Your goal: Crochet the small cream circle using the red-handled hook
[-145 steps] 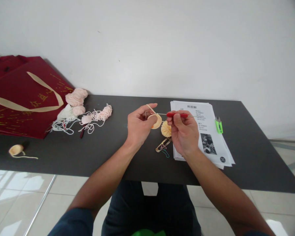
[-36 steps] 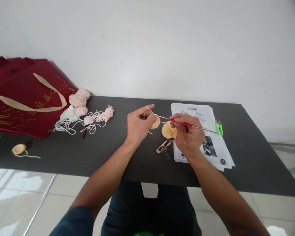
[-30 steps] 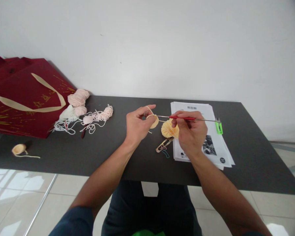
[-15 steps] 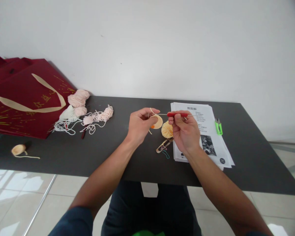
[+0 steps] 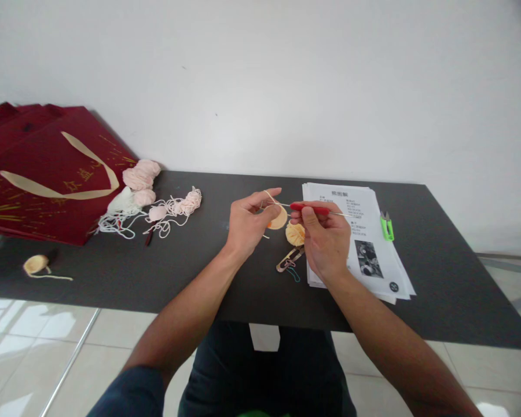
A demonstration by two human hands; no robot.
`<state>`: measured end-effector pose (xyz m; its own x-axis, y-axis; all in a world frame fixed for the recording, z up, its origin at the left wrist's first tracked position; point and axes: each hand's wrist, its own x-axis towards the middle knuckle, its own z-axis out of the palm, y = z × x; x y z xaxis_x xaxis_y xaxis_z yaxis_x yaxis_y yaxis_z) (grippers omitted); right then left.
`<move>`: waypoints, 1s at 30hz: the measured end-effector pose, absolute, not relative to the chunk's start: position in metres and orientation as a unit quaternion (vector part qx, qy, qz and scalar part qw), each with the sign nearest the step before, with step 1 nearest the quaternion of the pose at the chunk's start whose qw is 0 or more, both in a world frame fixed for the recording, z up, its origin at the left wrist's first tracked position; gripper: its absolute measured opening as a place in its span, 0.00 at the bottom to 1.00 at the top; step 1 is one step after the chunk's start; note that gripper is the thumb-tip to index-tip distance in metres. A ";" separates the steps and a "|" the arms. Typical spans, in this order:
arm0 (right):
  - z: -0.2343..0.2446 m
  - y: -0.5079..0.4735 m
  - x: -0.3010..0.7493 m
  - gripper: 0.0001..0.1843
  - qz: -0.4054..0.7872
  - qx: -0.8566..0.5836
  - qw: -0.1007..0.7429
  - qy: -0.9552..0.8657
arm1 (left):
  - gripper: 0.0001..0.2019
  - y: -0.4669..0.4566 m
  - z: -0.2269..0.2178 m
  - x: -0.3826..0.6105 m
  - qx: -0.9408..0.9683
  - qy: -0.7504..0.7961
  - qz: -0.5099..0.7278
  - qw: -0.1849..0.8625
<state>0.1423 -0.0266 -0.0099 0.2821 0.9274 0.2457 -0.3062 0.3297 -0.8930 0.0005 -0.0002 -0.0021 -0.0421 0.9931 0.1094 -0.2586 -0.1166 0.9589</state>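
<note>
My left hand [image 5: 250, 222] pinches a small round piece of cream-yellow crochet work [image 5: 278, 219] by its left side. A strand of the same yarn [image 5: 270, 196] runs over the raised left index finger. In my right hand [image 5: 325, 238], closed around its red handle, is a crochet hook [image 5: 309, 209]; its thin metal shaft points left and meets the top of the crochet piece. Whether the tip is inside a stitch is too small to tell. Just below, between the hands, sits a yellow yarn ball [image 5: 295, 233].
Beside the yarn ball lie a pair of tweezers-like metal snips [image 5: 285, 260] and a teal stitch marker [image 5: 293, 274]. Printed sheets [image 5: 342, 234] and green thread snips [image 5: 386, 226] are right. Left are pink yarn [image 5: 142, 174], a small cream crocheted piece [image 5: 36, 264] and red paper bags [image 5: 47, 174].
My right hand has shifted slightly left, and the hook now tilts, its tip end higher than its rear end. The left index finger has lifted a little, with the yarn slanting from it.
</note>
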 end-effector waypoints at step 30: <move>-0.003 -0.019 0.153 0.08 0.497 -0.294 0.716 -0.392 | 0.22 0.002 0.010 -0.010 0.353 0.312 0.583 0.662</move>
<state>0.1534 -0.0192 -0.0028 0.1978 0.9426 0.2692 -0.4809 0.3326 -0.8112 -0.0103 0.0019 0.0096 0.1251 0.9921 -0.0016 -0.5506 0.0708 0.8317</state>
